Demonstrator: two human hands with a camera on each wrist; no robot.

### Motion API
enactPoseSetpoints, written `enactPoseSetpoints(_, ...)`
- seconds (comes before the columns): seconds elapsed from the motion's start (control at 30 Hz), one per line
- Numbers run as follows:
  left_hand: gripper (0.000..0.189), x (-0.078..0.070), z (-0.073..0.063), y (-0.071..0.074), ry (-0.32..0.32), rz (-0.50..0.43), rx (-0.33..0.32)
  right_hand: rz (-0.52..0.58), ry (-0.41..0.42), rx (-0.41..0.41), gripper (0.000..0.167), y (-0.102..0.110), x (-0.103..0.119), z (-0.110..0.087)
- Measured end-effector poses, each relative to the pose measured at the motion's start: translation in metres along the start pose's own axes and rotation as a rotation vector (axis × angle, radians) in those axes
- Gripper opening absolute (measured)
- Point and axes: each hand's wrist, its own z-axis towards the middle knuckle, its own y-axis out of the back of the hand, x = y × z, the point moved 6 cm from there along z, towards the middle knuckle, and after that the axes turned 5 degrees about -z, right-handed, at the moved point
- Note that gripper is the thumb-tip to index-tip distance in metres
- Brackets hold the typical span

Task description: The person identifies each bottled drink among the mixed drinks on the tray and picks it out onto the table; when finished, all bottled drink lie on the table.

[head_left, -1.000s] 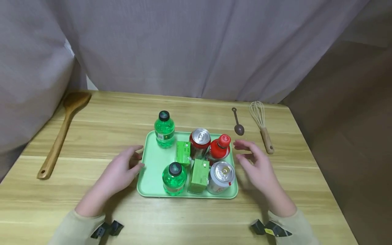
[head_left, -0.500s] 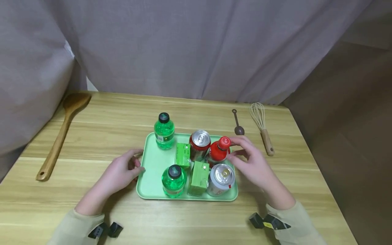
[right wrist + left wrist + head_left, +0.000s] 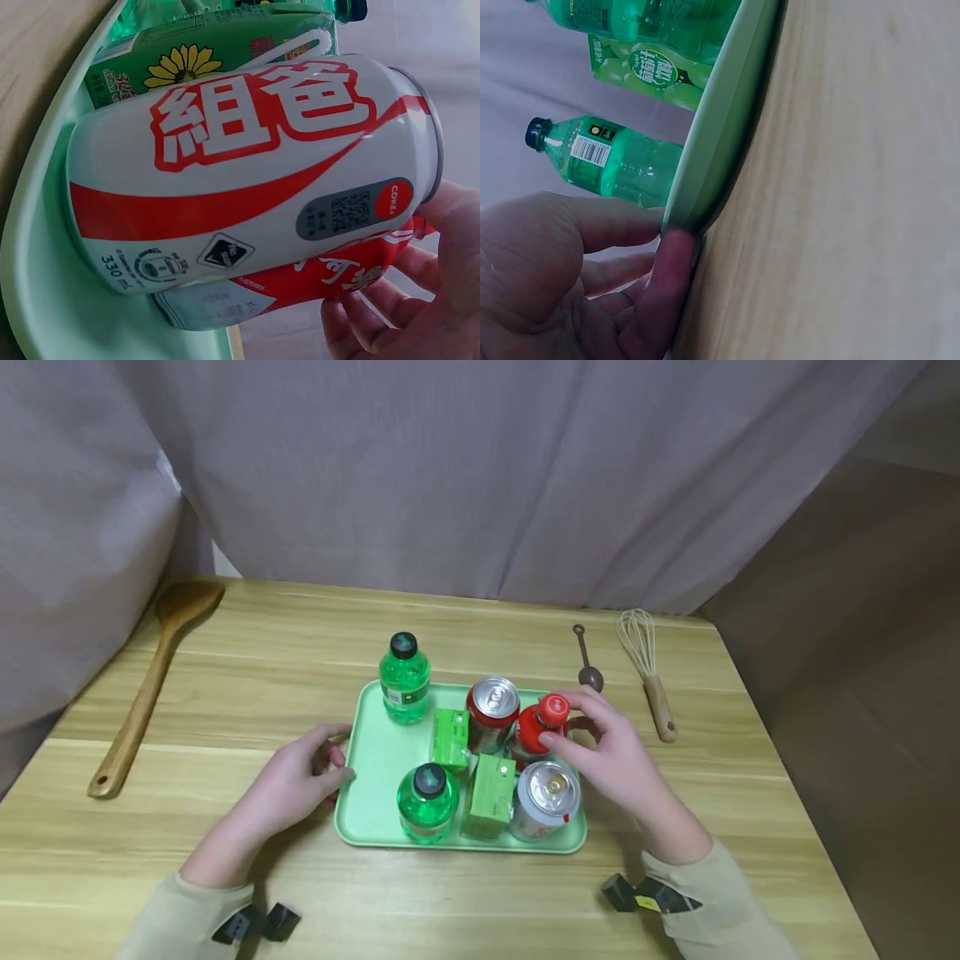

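Note:
A light-green tray (image 3: 371, 797) carries drinks. My left hand (image 3: 296, 785) pinches its left rim (image 3: 718, 142), thumb over the edge and a finger at its underside in the left wrist view. My right hand (image 3: 618, 764) holds a small red-capped cola bottle (image 3: 531, 731) near its neck, thumb in front and fingers behind. The bottle stands upright at the tray's back right, partly hidden by a silver-white can (image 3: 247, 172) in the right wrist view. Beside it is a red can (image 3: 491, 710). Two green juice cartons (image 3: 491, 797) and two green bottles (image 3: 426, 806) stand further left.
On the wooden table, a wooden spatula (image 3: 153, 693) lies at the left. A small brown spoon (image 3: 585, 656) and a wooden-handled whisk (image 3: 648, 681) lie behind the right hand. Grey cloth (image 3: 450, 477) hangs along the back edge.
My right hand has moved left from beside the tray and taken hold of the red-capped bottle. The left hand has closed onto the tray's left rim.

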Motion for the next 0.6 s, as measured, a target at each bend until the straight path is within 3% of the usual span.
enactPoseSetpoints(0.6,0.058,0.0013,-0.0008,-0.0008,0.015,0.005,0.000,0.086,-0.030,-0.084,0.034,-0.0033,0.0009,0.0002)
